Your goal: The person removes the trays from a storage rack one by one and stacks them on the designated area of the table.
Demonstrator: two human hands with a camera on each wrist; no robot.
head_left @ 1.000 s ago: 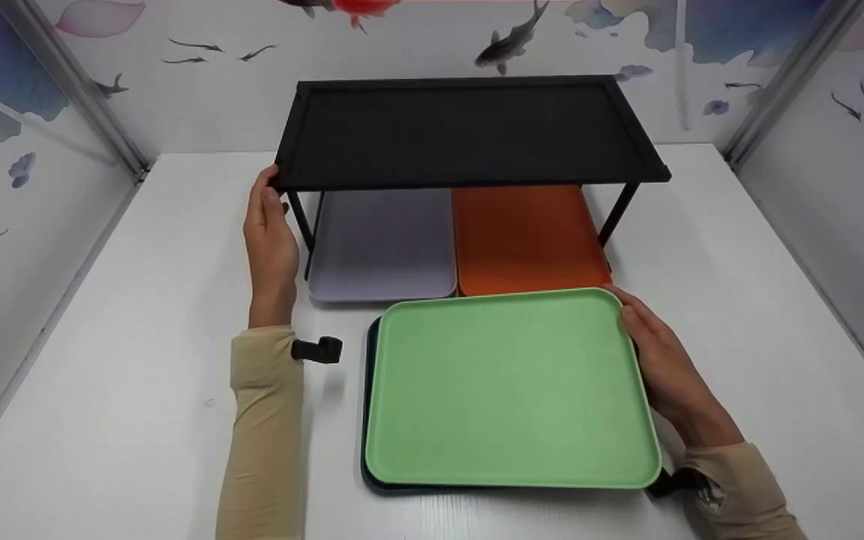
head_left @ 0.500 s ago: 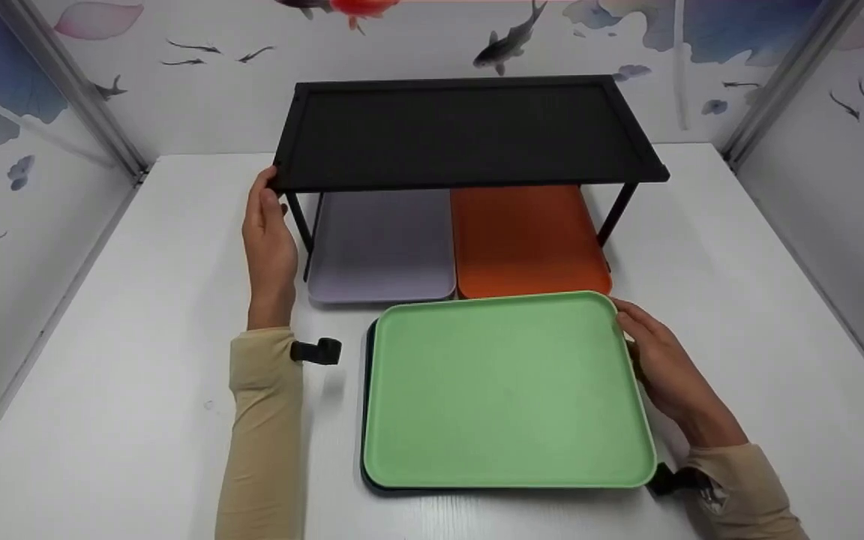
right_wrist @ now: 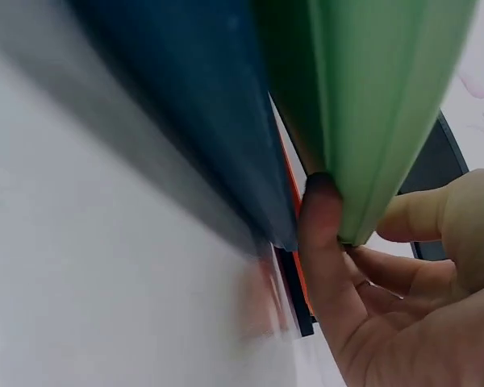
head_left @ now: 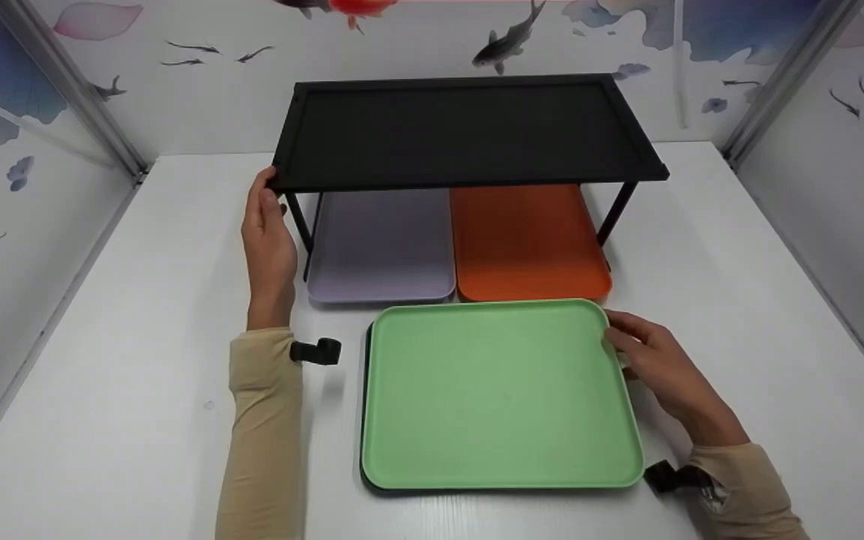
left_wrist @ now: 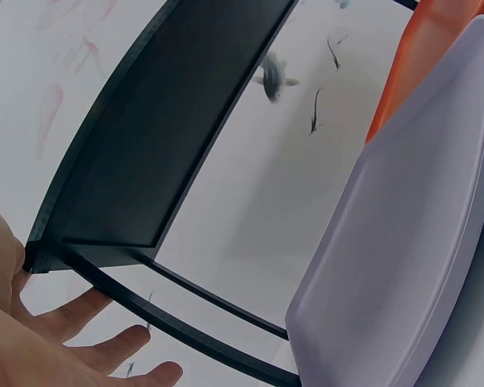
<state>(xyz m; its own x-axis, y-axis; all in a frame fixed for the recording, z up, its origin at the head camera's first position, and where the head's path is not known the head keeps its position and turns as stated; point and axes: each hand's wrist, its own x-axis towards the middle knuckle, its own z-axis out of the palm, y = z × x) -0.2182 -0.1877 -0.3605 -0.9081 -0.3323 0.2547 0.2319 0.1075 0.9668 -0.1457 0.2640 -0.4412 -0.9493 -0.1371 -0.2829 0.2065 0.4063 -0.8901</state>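
A green tray point(head_left: 503, 394) lies over a dark blue tray point(right_wrist: 202, 113), whose edge shows at its left side in the head view. My right hand point(head_left: 664, 367) pinches the green tray's right edge near the far corner, one finger passing between the two trays in the right wrist view. At the front left corner of a black rack point(head_left: 469, 131), my left hand point(head_left: 271, 247) touches the frame with thumb and fingertip, its other fingers spread and nearly straight beside the leg point(left_wrist: 177, 326). Under the rack sit a purple tray point(head_left: 383, 247) and an orange tray point(head_left: 529, 244), side by side.
White panels point(head_left: 417, 45) painted with fish stand behind and at both sides of the white table point(head_left: 139, 375). The rack's right front leg point(head_left: 618, 214) comes down beside the orange tray. A black wrist mount point(head_left: 319, 351) juts from the left sleeve.
The green tray's right side has shifted left and nearer, settling more squarely over the blue tray. My right hand moved along with it; the left hand and rack stayed put.
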